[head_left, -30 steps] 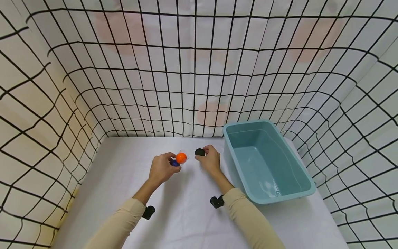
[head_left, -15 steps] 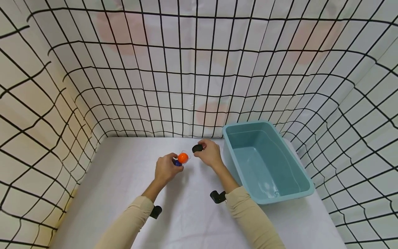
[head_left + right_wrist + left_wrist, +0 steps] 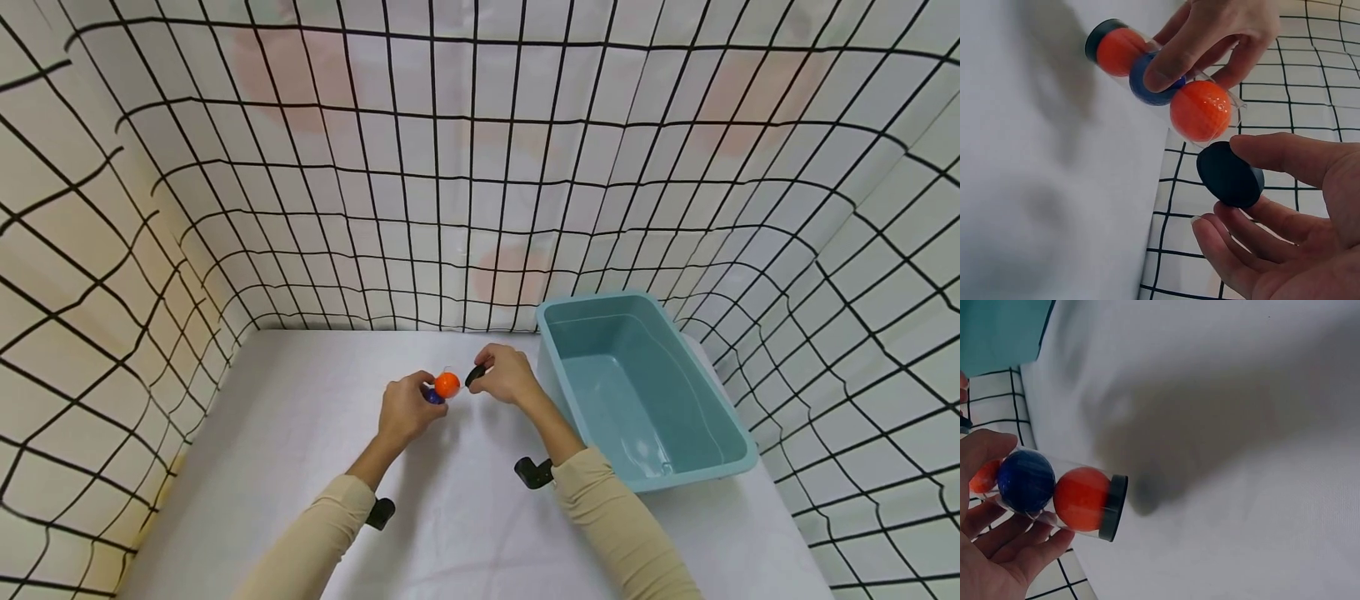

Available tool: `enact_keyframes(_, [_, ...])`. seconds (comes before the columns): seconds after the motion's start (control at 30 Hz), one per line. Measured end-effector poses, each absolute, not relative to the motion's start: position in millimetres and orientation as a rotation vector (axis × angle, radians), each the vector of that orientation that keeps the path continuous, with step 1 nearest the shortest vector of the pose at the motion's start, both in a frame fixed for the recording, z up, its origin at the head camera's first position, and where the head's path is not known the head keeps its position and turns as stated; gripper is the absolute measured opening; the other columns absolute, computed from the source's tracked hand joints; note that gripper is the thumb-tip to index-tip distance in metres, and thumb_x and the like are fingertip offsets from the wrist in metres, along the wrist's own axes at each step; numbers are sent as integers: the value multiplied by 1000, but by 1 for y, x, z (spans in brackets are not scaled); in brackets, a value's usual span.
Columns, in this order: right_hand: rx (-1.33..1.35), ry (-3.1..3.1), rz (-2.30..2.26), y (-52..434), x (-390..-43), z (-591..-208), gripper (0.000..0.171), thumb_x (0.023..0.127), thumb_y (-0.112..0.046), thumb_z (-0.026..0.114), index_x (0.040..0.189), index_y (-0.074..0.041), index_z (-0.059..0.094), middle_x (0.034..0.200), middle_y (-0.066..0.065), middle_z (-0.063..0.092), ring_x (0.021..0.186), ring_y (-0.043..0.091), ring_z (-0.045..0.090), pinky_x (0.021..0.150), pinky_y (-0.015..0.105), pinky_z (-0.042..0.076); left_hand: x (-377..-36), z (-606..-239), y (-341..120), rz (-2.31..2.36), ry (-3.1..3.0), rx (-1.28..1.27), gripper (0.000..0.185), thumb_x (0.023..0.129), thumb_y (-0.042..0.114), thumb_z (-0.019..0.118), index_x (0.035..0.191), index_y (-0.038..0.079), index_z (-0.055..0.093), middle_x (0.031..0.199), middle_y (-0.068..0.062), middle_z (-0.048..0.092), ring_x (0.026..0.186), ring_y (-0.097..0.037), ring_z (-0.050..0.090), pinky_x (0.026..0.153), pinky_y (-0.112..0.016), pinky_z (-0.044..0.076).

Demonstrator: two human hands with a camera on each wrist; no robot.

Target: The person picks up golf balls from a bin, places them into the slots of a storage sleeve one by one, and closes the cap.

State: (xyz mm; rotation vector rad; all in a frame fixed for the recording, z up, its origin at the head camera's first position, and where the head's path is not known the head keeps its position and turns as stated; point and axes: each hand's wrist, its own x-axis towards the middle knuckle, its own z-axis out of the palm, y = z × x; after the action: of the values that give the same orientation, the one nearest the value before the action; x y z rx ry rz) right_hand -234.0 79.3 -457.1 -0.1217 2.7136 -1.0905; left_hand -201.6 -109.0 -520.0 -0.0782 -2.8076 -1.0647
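My left hand grips a clear tube around its middle, tilted above the white table. Inside it sit an orange ball at the open end, a blue ball, and another orange ball against the dark end cap. Thumb and fingers of my right hand pinch a loose round black cap by its edge. In the right wrist view that cap is tipped, close beside the tube's open end.
A blue-green plastic tub stands on the table, right of my right hand. Black netting over pale sheets surrounds the table at the back and both sides. Both wrists carry small black cameras.
The left hand has shifted slightly right with the tube. My right hand first lifted away a little, then came back down, turning the cap more edge-on toward the tube's open end.
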Motion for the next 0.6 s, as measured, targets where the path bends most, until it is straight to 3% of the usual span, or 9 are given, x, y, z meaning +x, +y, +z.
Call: enact_keyframes(0.6, [-186,2598,-1250,80,-235,-462,40,76,-15,86,112,-10,68,110,9,73,99,25,68,80,37,55,-197,-520,-99,-1070,-2810,-136,37,69,17,90,100,5,74,74,-7,72,66,-18,64,65,-34,56])
